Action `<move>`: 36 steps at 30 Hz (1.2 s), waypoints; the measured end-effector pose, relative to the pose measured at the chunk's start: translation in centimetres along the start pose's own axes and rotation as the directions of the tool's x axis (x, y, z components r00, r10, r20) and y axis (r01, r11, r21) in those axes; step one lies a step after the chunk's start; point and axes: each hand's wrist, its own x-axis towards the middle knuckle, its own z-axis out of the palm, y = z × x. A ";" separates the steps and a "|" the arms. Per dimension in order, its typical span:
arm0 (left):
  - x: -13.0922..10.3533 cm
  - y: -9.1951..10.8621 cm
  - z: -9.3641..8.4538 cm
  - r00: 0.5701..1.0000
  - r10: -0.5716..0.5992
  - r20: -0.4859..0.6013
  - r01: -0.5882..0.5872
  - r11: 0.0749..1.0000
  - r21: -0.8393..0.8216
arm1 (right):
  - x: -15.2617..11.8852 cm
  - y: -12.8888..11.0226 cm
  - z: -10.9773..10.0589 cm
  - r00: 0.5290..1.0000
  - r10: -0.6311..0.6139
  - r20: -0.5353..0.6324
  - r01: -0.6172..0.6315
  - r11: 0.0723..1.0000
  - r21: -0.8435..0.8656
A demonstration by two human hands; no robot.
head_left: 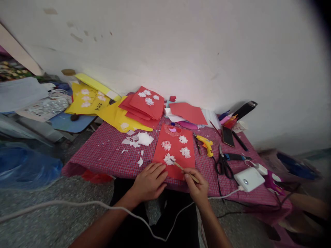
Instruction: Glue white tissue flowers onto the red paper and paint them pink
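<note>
A red sheet (pixel 178 139) lies at the table's front edge with several white paper flowers on it and a small clear dish (pixel 172 130) at its top. My right hand (pixel 197 186) is closed around a thin wooden brush (pixel 178 165), whose tip touches the lowest flower (pixel 169 159). Resting near the sheet's lower left corner, my left hand (pixel 150 181) has its fingers lying flat and holds nothing.
White paper scraps (pixel 144 138) lie left of the sheet, with stacked red sheets (pixel 146 103) behind. To the right are a yellow glue gun (pixel 207 144), black scissors (pixel 223 166), a phone (pixel 228 136) and a white power bank (pixel 249 179). A white cable (pixel 103 204) crosses in front.
</note>
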 end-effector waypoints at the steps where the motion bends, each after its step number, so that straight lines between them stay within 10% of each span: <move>1: 0.0 0.0 0.0 1.000 -0.001 0.003 0.001 1.000 -0.002 | 0.0 -0.1 0.0 1.000 0.006 0.000 -0.006 1.000 -0.003; 36: -0.1 0.1 0.0 1.000 -0.008 -0.001 0.008 1.000 -0.007 | 0.5 -0.6 -0.2 0.993 0.096 -0.073 -0.088 0.991 0.103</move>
